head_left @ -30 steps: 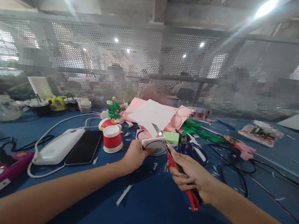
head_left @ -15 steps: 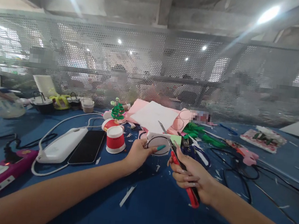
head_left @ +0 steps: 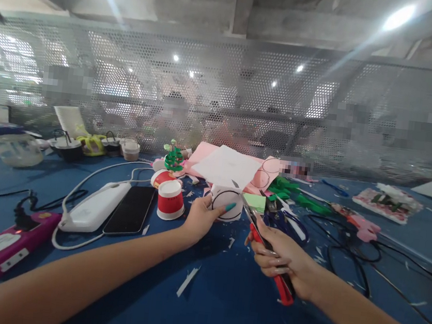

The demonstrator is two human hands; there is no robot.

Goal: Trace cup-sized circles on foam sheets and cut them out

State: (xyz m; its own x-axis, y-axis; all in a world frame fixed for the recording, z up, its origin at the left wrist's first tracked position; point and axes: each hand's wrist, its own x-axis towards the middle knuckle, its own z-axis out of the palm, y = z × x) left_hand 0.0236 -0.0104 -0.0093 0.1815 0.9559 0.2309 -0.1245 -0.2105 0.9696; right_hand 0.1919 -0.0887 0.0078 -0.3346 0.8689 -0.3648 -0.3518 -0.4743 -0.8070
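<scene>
My left hand point(head_left: 198, 221) pinches a small piece of white paper point(head_left: 227, 201) between thumb and fingers. A circle is drawn on the paper in dark line, and the thumb lies across it. Scissors with red and black handles point(head_left: 282, 289) are gripped in my right hand point(head_left: 277, 255), the fingers wrapped around them. Their blades point up and left at the right edge of the paper, with a tip showing above it; whether they touch it I cannot tell. Just behind the paper is a light green pad point(head_left: 255, 203).
Red-and-white paper cups point(head_left: 171, 201), a black phone point(head_left: 130, 212), a white power bank point(head_left: 96, 208) and a purple power strip point(head_left: 7, 247) stand left. Pink and white sheets point(head_left: 225, 165) lie behind. At right are a pink glue gun point(head_left: 364, 228), cables and paper scraps.
The scissors' blades have shifted lower and right against the paper's edge, with less of them showing above it. The view has moved slightly. A co-worker's hand at far left has left the clear container.
</scene>
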